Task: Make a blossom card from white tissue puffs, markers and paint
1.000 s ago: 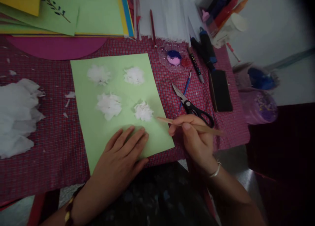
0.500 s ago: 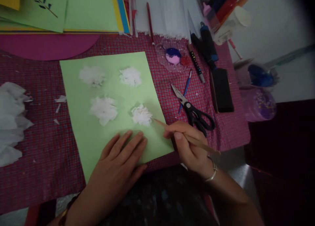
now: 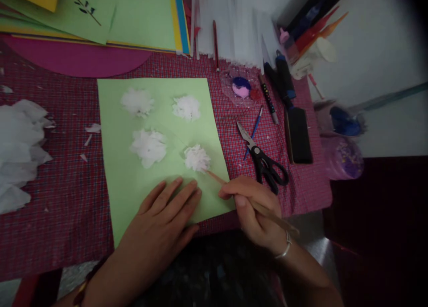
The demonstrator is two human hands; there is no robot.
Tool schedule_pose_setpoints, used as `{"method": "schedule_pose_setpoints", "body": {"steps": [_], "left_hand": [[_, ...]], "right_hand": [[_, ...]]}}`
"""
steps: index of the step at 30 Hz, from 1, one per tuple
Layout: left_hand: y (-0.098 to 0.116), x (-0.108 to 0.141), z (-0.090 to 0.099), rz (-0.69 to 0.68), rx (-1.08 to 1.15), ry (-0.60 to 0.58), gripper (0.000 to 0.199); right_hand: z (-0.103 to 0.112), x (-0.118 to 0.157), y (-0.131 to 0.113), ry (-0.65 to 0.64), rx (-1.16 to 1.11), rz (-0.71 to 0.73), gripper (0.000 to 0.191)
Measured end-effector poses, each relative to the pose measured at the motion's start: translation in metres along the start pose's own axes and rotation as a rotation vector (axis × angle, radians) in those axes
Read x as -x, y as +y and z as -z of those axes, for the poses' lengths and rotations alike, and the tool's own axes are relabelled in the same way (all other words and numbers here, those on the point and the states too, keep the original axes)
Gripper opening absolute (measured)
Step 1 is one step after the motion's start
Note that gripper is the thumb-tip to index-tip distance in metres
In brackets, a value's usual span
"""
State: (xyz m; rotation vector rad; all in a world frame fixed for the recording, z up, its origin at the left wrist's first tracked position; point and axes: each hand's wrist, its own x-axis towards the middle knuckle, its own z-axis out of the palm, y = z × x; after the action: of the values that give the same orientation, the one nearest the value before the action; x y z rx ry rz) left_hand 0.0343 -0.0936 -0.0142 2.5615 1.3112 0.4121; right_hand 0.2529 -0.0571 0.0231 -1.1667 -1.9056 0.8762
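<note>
A light green sheet of paper (image 3: 127, 200) lies on the checked tablecloth, bearing several ruffled white paper flowers. My left hand (image 3: 163, 218) rests flat on its lower part, fingers stretched out. In my right hand (image 3: 254, 209) is a thin wooden stick (image 3: 216, 177), held like a pen. The stick's pointed end is at the lower edge of the bottom right flower (image 3: 197, 158); whether it touches the petals I cannot tell. The other flowers are at the bottom left (image 3: 149, 147), top left (image 3: 137, 102) and top right (image 3: 186, 107).
Black-handled scissors (image 3: 262, 157) lie across a blue paintbrush (image 3: 256, 126) to the right. Beyond them are a paint palette (image 3: 230, 93), a marker (image 3: 268, 100) and a black hairbrush (image 3: 298, 133). Crumpled white paper (image 3: 20, 151) sits at the left, coloured sheets (image 3: 143, 17) at the back.
The view has shifted slightly, so the table things appear displaced. The stick's tip has moved from the flower's right side to its lower edge. My left hand stays on the sheet.
</note>
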Motion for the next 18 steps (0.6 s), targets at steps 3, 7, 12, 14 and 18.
{"method": "schedule_pose_setpoints", "body": {"steps": [3, 7, 12, 14, 18], "left_hand": [[0.000, 0.001, -0.002, 0.000, 0.003, 0.017, 0.042], [0.000, 0.000, -0.002, 0.000, 0.020, 0.046, 0.039], [0.000, -0.001, -0.002, -0.002, 0.030, 0.052, 0.039], [0.000, -0.001, -0.002, -0.004, 0.032, 0.043, 0.039], [0.001, 0.000, -0.002, 0.016, 0.050, 0.033, 0.040]], "right_hand": [[-0.004, -0.004, 0.004, -0.022, 0.021, 0.043, 0.024], [-0.004, -0.005, 0.006, -0.018, 0.062, 0.032, 0.024], [0.002, -0.005, -0.001, 0.006, 0.064, -0.011, 0.025], [0.005, -0.004, -0.004, 0.002, 0.050, 0.020, 0.026], [0.005, -0.007, -0.007, -0.015, 0.061, 0.055, 0.028]]}}
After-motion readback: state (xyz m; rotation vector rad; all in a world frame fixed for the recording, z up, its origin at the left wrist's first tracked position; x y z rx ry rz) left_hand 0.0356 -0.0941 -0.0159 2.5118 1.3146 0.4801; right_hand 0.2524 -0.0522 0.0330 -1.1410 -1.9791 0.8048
